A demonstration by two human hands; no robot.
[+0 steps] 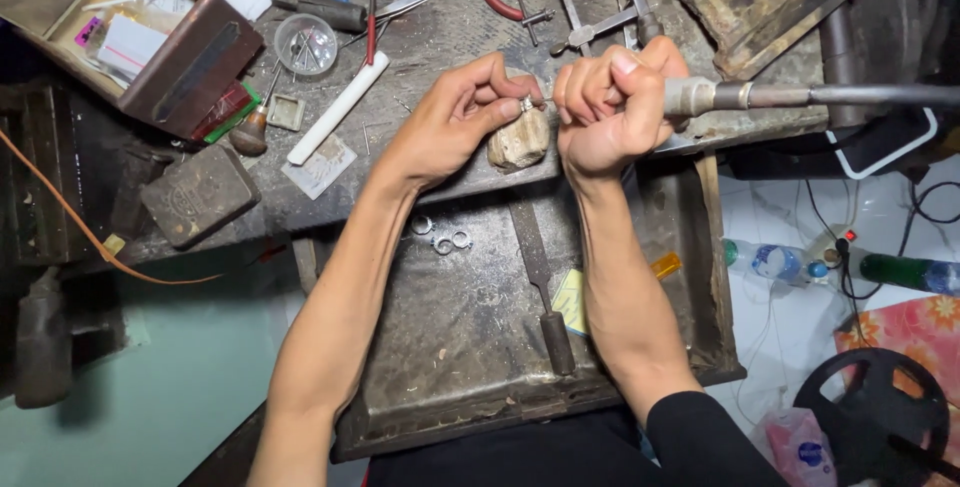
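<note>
Silver ring (526, 104) sits pinched in the left hand (455, 122) atop the worn bench peg (518, 140), steadied there for support. Beside the peg, the right hand (610, 107) fists a rotary handpiece (720, 97), tip meeting the ring.

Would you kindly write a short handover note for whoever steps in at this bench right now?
Left hand: pinches a small silver ring against the worn bench peg.
Right hand: closed in a fist grip on the rotary handpiece, tip at the ring.
Nearby: three more silver rings and a file lie in the metal tray below.
Done: the ring is seated and the tool is on it.
Left: how far this ring is worked cannot be told; the tray rings lie untouched.
</note>
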